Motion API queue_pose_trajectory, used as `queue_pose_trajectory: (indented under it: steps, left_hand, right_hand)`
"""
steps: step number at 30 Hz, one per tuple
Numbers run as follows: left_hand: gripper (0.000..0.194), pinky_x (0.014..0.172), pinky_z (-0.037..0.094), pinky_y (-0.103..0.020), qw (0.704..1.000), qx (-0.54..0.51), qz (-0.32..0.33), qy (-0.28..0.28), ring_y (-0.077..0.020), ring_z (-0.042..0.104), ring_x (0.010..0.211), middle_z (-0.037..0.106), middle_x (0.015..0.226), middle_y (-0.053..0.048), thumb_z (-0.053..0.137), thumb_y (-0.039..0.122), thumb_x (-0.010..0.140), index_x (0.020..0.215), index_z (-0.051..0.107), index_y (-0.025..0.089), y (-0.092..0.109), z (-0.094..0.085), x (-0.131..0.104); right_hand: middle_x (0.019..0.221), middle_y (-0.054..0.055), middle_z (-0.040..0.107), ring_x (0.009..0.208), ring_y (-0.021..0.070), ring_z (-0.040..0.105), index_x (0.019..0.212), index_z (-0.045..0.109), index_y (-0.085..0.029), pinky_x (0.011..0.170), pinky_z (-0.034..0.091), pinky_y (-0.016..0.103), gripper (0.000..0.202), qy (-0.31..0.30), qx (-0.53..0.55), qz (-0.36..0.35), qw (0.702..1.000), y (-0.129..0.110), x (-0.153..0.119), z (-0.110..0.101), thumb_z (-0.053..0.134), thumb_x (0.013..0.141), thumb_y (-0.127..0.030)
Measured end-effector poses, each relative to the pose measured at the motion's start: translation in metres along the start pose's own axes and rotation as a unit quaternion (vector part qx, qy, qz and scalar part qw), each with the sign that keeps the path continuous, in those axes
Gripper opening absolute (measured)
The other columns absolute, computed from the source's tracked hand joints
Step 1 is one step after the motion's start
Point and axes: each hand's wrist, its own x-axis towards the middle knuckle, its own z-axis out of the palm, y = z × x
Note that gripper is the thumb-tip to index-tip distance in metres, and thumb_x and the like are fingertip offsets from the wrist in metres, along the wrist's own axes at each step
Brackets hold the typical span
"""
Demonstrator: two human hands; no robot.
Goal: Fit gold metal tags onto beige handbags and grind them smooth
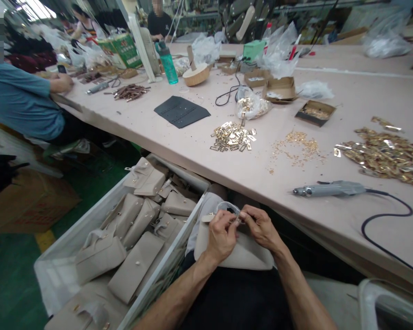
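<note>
Handbag (253,256), beige and smooth, lies across the person's lap in the head view, below the front edge of the counter (192,142) and beside an open crate (174,250). The left hand (222,236) and the right hand (259,224) meet near its upper edge, fingers bent and tips pinched together on a small piece (239,217); it is too small and too covered to tell what it is, or whether it is seated. That grip looks like the weak point: with so little to hold, the piece could slip from the fingertips and drop to the lap or the floor (7,266), where it would be hard to find. The lap gives a soft, sloping support, so a shift of the legs could tilt the bag and pull the piece out of line. The clear wrap (228,206) by the handle might get caught under it, and pressing nails or metal could mark the plain surface. On the counter, the powered driver (330,189) lies near the front edge, its cord (365,224) looping toward that edge; a snagging forearm could drag it off. Loose tiny fittings (304,143) lie scattered between two heaps of gold-coloured metal parts, so a careless sweep could mix them.
</note>
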Motion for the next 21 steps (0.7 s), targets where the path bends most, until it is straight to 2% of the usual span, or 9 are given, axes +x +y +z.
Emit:
queue_pose_trajectory:
  steps: [3,5,11,17,19,21]
  left_hand:
    - [0.031,0.048,0.054,-0.026,0.989,-0.102,-0.087,-0.054,-0.0188,0.069,0.053,0.074,0.077,-0.007,0.065,0.043,0.095,0.111,0.074,0.017,-0.008,0.004,0.004]
    - [0.033,0.045,0.053,-0.024,0.982,-0.139,-0.116,-0.046,-0.0185,0.069,0.049,0.073,0.069,-0.006,0.069,0.043,0.091,0.105,0.074,0.014,-0.016,0.007,0.008]
    - [0.039,0.042,0.053,-0.021,0.974,-0.177,-0.139,-0.016,-0.0171,0.067,0.044,0.070,0.057,-0.005,0.076,0.045,0.084,0.098,0.073,0.009,-0.027,0.011,0.014]
    - [0.042,0.041,0.054,-0.022,0.973,-0.176,-0.147,-0.017,-0.0185,0.069,0.044,0.071,0.057,-0.006,0.078,0.048,0.083,0.097,0.073,0.010,-0.030,0.010,0.012]
    - [0.040,0.042,0.054,-0.022,0.973,-0.173,-0.151,-0.016,-0.0184,0.068,0.044,0.070,0.055,-0.005,0.077,0.046,0.083,0.097,0.072,0.010,-0.031,0.011,0.012]
    - [0.038,0.042,0.055,-0.023,0.973,-0.172,-0.156,-0.013,-0.0186,0.069,0.044,0.070,0.055,-0.005,0.078,0.045,0.082,0.095,0.072,0.010,-0.032,0.011,0.011]
  right_hand:
    - [0.073,0.002,0.060,0.068,0.0170,0.053,0.074,0.062,-0.020,0.066,0.043,0.029,0.042,-0.008,0.034,0.020,0.999,0.002,0.001,0.002,0.049,0.103,-0.048]
    - [0.075,0.002,0.061,0.069,0.0173,0.055,0.076,0.064,-0.020,0.066,0.044,0.029,0.042,-0.012,0.061,0.041,0.997,0.004,0.000,0.004,0.050,0.103,-0.048]
    - [0.084,0.004,0.068,0.079,0.0196,0.061,0.088,0.073,-0.019,0.073,0.046,0.029,0.032,-0.024,0.049,0.054,0.997,0.005,-0.003,0.004,0.058,0.100,-0.044]
    - [0.078,0.002,0.067,0.071,0.0182,0.059,0.082,0.073,-0.020,0.066,0.043,0.028,0.029,0.009,0.036,0.063,0.997,0.008,-0.004,0.012,0.060,0.096,-0.041]
    - [0.075,0.002,0.067,0.069,0.0179,0.058,0.080,0.071,-0.020,0.063,0.043,0.027,0.030,0.021,0.038,0.073,0.996,0.011,-0.003,0.017,0.061,0.095,-0.044]
    - [0.068,0.002,0.064,0.063,0.0173,0.056,0.074,0.069,-0.020,0.059,0.041,0.027,0.041,0.034,0.044,0.098,0.994,0.015,-0.002,0.020,0.060,0.096,-0.054]
